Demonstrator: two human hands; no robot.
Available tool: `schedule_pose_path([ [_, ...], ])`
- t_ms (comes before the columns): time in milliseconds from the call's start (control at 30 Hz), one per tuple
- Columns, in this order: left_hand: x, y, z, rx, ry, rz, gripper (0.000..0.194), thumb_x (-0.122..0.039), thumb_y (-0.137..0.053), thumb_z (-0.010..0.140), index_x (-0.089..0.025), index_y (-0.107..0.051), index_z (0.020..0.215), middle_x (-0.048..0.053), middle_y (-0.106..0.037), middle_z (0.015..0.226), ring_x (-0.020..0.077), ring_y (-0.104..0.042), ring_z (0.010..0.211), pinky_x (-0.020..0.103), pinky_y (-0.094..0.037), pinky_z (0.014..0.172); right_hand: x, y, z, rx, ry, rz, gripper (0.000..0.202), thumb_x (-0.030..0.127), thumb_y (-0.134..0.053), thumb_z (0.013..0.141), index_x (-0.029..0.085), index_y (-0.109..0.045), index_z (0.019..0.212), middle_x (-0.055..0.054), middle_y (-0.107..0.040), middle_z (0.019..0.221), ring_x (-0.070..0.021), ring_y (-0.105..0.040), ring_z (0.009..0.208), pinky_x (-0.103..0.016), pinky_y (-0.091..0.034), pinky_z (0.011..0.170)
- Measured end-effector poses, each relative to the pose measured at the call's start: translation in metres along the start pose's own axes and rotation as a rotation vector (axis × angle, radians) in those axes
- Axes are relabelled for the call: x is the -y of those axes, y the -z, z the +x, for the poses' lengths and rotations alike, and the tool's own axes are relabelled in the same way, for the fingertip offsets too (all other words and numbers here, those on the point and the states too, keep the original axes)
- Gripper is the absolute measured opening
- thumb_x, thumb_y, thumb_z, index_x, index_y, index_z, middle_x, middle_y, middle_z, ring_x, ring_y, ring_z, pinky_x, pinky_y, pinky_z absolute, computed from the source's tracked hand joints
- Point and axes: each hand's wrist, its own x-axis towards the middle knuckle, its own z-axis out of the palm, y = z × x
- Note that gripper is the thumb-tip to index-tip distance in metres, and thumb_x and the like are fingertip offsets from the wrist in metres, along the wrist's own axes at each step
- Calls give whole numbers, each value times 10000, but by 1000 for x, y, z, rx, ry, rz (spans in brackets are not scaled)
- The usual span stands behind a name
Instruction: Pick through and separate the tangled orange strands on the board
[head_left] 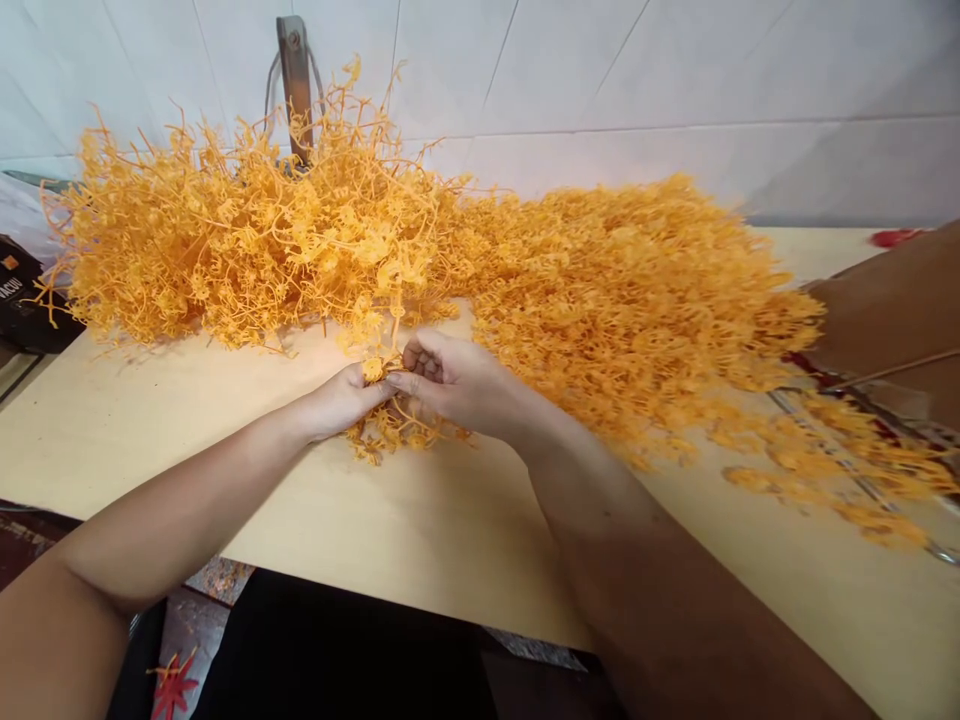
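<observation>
Orange artificial flower sprigs (397,425) lie between and under my two hands, near the middle of the table. My left hand (351,400) is closed around part of them, its thumb pointing to the right. Meeting it from the right, my right hand (450,378) has its fingers curled and its thumb against the same sprigs, close to my left thumb. A thin orange stem rises from between the hands toward the big pile of orange sprigs (247,240) behind them.
More orange sprigs (622,290) spread across the right half of the pale table (172,420). A metal upright (294,85) stands against the tiled wall. Brown material (900,310) lies at the right, a black box (26,300) at the left. A red leaf shape (174,688) is below the table.
</observation>
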Motion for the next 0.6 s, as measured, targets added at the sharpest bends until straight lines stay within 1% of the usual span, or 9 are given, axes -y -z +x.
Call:
schedule_pose_path([
  [100, 1, 2, 0, 17, 0, -10, 313, -355, -724, 581, -117, -587, 731, -24, -596, 682, 73, -520, 653, 240, -401, 712, -1, 3, 0, 18, 7, 64, 144, 263, -509, 752, 189, -419, 666, 41, -418, 562, -78, -370, 503, -233, -305, 480],
  [167, 2, 3, 1, 21, 20, -30, 322, -353, -735, 564, -116, -580, 718, -31, -587, 645, 71, -514, 616, 243, -403, 695, -2, 8, 0, 18, 13, 23, 137, 240, -476, 763, 187, -421, 649, 40, -406, 549, -76, -347, 490, -232, -275, 471],
  [233, 2, 4, 0, 11, 55, -56, 339, -355, -750, 540, -115, -575, 704, -32, -584, 622, 75, -515, 594, 247, -404, 676, -6, 14, 1, -16, 34, -75, 147, 227, -459, 766, 187, -419, 630, 34, -393, 548, -84, -343, 502, -238, -270, 487],
  [300, 1, 5, 0, -3, 88, -73, 354, -347, -766, 511, -114, -575, 696, -27, -590, 621, 81, -521, 592, 251, -404, 670, -11, 20, 2, -88, 72, -211, 150, 200, -452, 758, 188, -404, 617, 20, -408, 569, -98, -357, 531, -247, -278, 517],
  [400, 0, 6, 0, -2, 104, -85, 360, -325, -780, 488, -110, -587, 704, -21, -602, 639, 89, -531, 618, 259, -404, 702, -18, 24, 4, -227, 108, -455, 131, 150, -443, 740, 188, -398, 623, -17, -473, 654, -125, -394, 590, -266, -279, 552],
  [500, -1, 5, 3, 4, 99, -94, 313, -299, -767, 516, -110, -585, 687, -21, -593, 626, 90, -528, 619, 267, -404, 723, -19, 19, 7, -356, 137, -693, 98, 144, -423, 759, 188, -453, 677, -65, -532, 768, -171, -444, 689, -287, -287, 580],
  [600, -1, 4, 7, -22, 94, -98, 250, -260, -740, 556, -115, -582, 685, -23, -588, 617, 85, -516, 595, 263, -406, 706, -17, 11, 14, -427, 179, -868, 110, 121, -407, 764, 182, -491, 726, -96, -551, 812, -209, -458, 772, -309, -304, 622],
])
